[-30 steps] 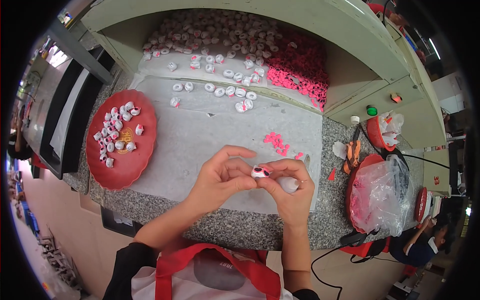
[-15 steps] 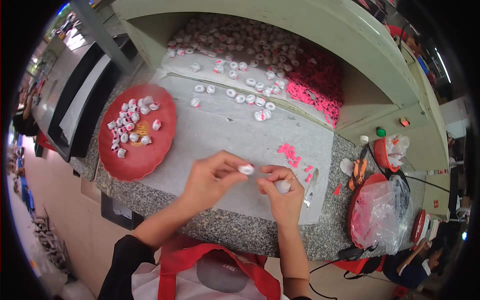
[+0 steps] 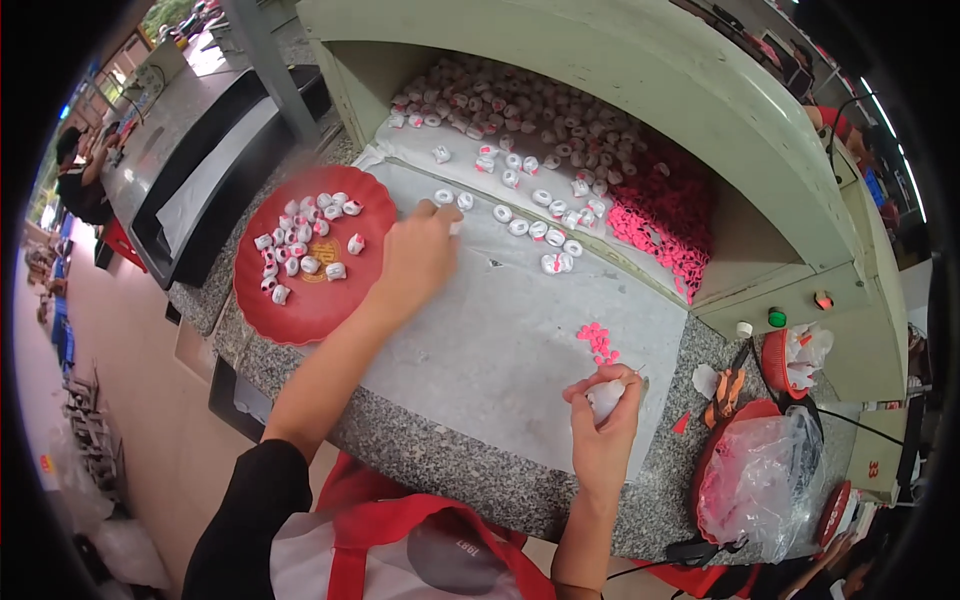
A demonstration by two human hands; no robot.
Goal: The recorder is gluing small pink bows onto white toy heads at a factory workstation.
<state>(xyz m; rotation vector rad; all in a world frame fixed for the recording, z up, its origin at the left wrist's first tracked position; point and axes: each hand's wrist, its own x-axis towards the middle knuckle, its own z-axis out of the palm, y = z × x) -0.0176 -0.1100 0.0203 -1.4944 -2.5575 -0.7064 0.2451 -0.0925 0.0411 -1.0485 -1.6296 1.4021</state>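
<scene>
My left hand (image 3: 422, 255) reaches to the far left of the white sheet, beside the red plate. Its fingers are closed, and a bit of a small white piece (image 3: 455, 228) shows at their edge. My right hand (image 3: 605, 425), over the right part of the sheet, is wrapped round a small white squeeze bottle (image 3: 605, 398) with a thin tip. Just beyond it lie small pink discs (image 3: 597, 340). White ring-shaped pieces (image 3: 517, 228) stand in a row along the back of the sheet. On the red scalloped plate (image 3: 262, 310) sit several white pieces with pink and dark marks (image 3: 300, 235).
A pale green shelf (image 3: 620, 50) arches over a heap of white pieces (image 3: 520, 100) and a pile of pink discs (image 3: 660, 225). On the right are a red basket (image 3: 775, 360), orange-handled scissors (image 3: 725, 395) and a plastic bag (image 3: 765, 470) on a red tray. A black tray (image 3: 190, 240) stands left.
My left hand has gone from the middle of the sheet to its far left with the small white piece. My right hand has shifted right and nearer, keeping the bottle. The whole view has also shifted.
</scene>
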